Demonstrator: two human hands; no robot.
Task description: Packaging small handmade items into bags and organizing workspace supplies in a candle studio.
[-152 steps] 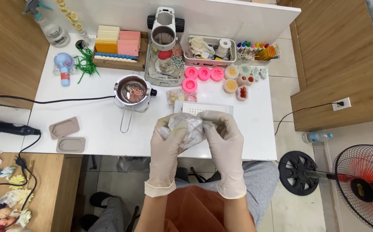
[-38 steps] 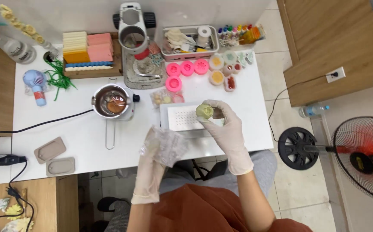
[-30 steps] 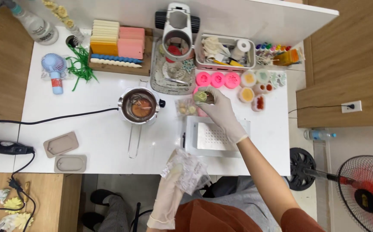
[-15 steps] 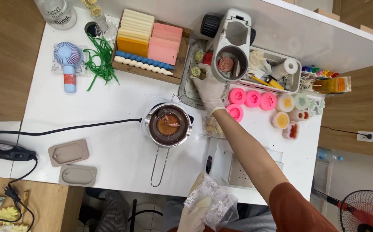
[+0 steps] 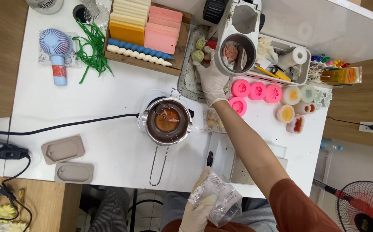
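Gloves cover both hands. At the bottom edge of the frame, the left hand [image 5: 197, 210] has its fingers curled round a crumpled clear plastic bag [image 5: 218, 199] with pale pieces inside, held off the table close to the body. Just above it a white box [image 5: 238, 165] lies on the table, and to its left stands the steel melting pot [image 5: 168, 121] of brown liquid. Further up, the right hand [image 5: 212, 75] reaches across to the grey tray [image 5: 190, 81] at upper centre, fingertips among the small green rose shapes [image 5: 199, 49] lying there; whether they pinch one or have let go I cannot tell, as the glove hides the tips. Setting a shape down among the others seems the step in hand, and it calls for a light touch, so that its neighbours and the white machine [image 5: 240, 34] beside them are not knocked. About a second ago this hand was near the box with a green shape; it has since stretched out to the tray, while the bag has stayed low.
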